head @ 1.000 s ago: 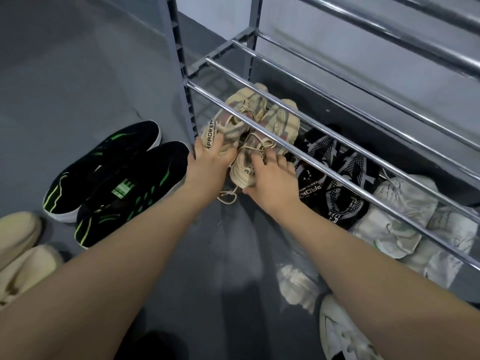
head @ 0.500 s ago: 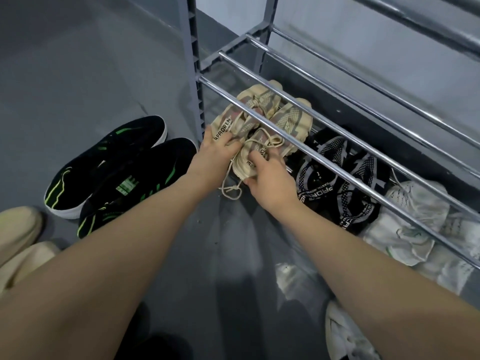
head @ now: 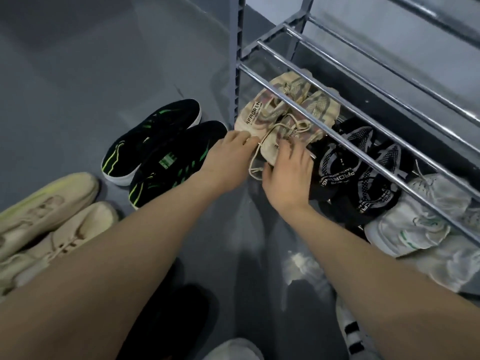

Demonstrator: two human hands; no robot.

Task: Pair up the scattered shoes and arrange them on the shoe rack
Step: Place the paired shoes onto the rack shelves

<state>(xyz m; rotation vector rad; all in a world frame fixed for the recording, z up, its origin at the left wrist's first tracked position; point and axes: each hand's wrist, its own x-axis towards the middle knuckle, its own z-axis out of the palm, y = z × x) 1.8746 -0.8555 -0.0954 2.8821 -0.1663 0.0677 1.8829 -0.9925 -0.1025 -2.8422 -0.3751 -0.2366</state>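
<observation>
A beige knit sneaker pair (head: 262, 113) lies side by side under the lowest bars of the metal shoe rack (head: 363, 142), toes pointing inward. My left hand (head: 228, 157) touches the heel of the left beige shoe with its fingertips. My right hand (head: 288, 175) rests with spread fingers on the heel and loose laces of the right beige shoe. To the right in the same row sit a black-and-white knit pair (head: 363, 175) and a white pair with green trim (head: 420, 222).
On the grey floor left of the rack stand a black pair with green stripes (head: 155, 144) and a cream pair (head: 52, 214). A white shoe with black stripes (head: 348, 331) and a dark shoe (head: 168, 320) lie near the bottom edge. The rack's upright post (head: 237, 61) rises beside the beige pair.
Both hands have slid back from the beige shoes' collars to their heels, and their fingers have loosened. The beige pair stays under the bars.
</observation>
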